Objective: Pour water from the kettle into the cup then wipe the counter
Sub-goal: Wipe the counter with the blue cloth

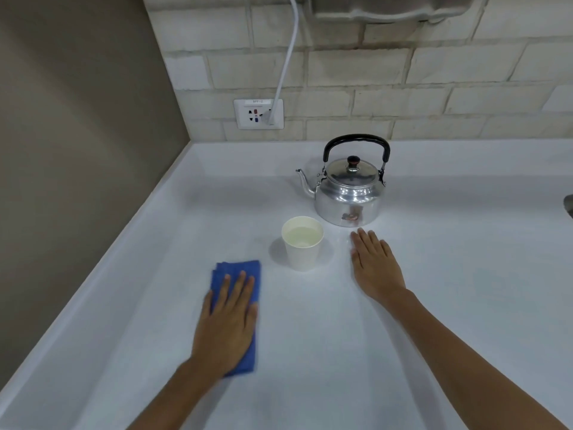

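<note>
Blue cloth point(237, 308) lies flat under left hand point(228, 324), cup point(302, 242) nearby

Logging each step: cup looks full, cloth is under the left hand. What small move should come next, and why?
Probably slide the left hand with the folded blue cloth across the white counter. The white paper cup already holds water and the steel kettle stands upright.
</note>
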